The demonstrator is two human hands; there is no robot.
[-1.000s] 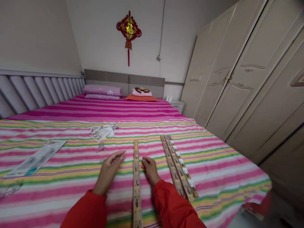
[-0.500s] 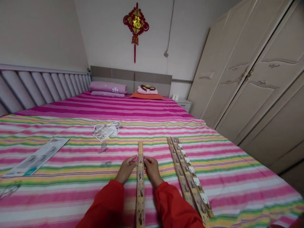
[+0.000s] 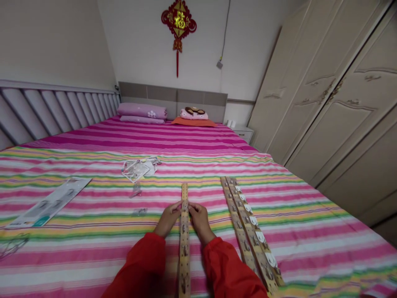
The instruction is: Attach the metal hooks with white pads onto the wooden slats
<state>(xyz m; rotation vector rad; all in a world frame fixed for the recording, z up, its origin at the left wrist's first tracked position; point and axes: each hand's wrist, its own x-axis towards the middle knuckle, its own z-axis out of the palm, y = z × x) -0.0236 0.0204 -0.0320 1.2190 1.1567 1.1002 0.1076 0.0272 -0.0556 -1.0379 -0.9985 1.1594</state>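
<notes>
A long, narrow wooden strip [image 3: 184,236] with small holes and metal hook-like fittings lies lengthwise on the striped cloth before me. My left hand [image 3: 168,218] closes at its left edge, the fingertips by the topmost metal fitting [image 3: 185,207]. On the opposite edge, my right hand [image 3: 200,220] pinches at the same height. The fingertips partly cover that fitting, so their exact grip on it is hard to see. Further down the strip sit more fittings, one [image 3: 184,250] between my red sleeves.
To the right lie two similar strips [image 3: 240,225], one with white looped pieces [image 3: 259,236]. Leftward are a card pack with metal pieces [image 3: 51,203], a tangle of thin wire [image 3: 15,244], clear plastic scraps [image 3: 136,190] and crumpled packaging [image 3: 141,169]. Pillows [image 3: 142,111] rest by the headboard.
My left fingertips have moved in to the right, against the strip at the topmost fitting. My right hand stays at the right edge. The view has shifted slightly.
</notes>
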